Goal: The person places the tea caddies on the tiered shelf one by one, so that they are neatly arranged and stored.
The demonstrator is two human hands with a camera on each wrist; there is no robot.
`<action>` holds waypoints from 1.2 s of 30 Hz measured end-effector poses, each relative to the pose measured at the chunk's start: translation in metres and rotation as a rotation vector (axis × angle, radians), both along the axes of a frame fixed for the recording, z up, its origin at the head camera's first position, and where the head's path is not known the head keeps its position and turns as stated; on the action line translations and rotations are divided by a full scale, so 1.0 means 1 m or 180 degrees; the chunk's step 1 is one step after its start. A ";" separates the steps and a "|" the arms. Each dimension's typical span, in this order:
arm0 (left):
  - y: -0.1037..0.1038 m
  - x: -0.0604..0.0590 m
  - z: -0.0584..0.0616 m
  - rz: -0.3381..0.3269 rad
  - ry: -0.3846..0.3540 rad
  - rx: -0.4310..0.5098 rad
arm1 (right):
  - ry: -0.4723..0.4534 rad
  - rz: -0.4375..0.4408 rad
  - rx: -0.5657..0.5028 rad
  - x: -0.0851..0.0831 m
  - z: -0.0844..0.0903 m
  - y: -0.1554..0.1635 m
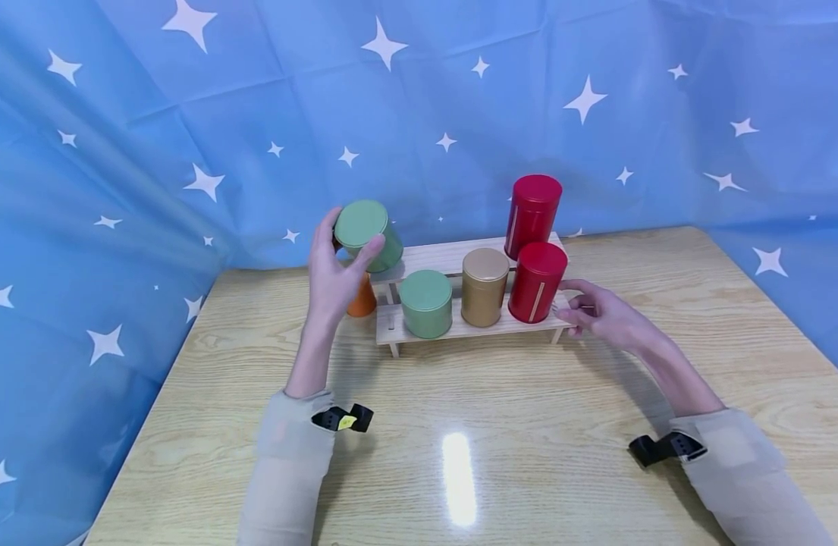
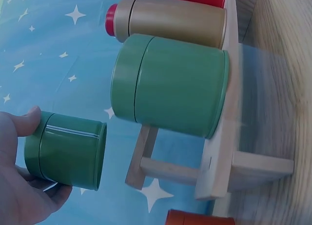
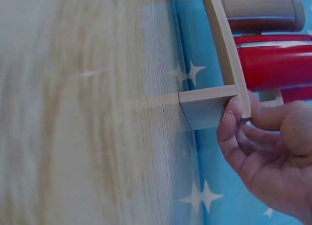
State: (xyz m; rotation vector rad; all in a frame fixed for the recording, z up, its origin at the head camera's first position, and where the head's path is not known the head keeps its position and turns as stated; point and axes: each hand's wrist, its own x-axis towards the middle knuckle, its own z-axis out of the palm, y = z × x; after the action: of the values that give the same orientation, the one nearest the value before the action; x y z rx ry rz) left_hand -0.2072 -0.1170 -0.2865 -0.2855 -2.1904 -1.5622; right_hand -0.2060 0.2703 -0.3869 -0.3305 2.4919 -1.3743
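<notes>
My left hand grips a green lidded tin at the left end of the rack's upper shelf. In the left wrist view a gap shows between this tin and the wood. My right hand pinches the right end of the lower shelf between thumb and fingers. On that lower shelf stand another green tin, a gold tin and a red tin. A second red tin stands at the upper shelf's right end.
An orange tin, partly hidden by my left hand, is left of the rack. The two-step wooden rack stands near the back edge of the wood-grain table. Behind it hangs a blue cloth with white stars.
</notes>
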 end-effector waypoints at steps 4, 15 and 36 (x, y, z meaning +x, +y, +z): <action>0.001 -0.018 -0.012 -0.0079 0.0066 -0.0008 | 0.0007 0.0008 -0.0008 0.000 0.000 0.000; 0.026 -0.033 -0.011 -0.0240 -0.0144 -0.0096 | 0.0007 0.0023 -0.0010 -0.001 -0.001 0.001; 0.072 -0.051 -0.011 -0.0421 -0.0394 -0.0454 | -0.0068 0.0000 -0.0086 -0.001 0.000 0.000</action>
State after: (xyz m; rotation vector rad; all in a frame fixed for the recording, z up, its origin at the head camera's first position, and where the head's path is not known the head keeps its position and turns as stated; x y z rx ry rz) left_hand -0.2584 -0.0454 -0.2971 -0.3943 -2.4287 -1.5310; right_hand -0.2068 0.2702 -0.3870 -0.3199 2.4582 -1.4051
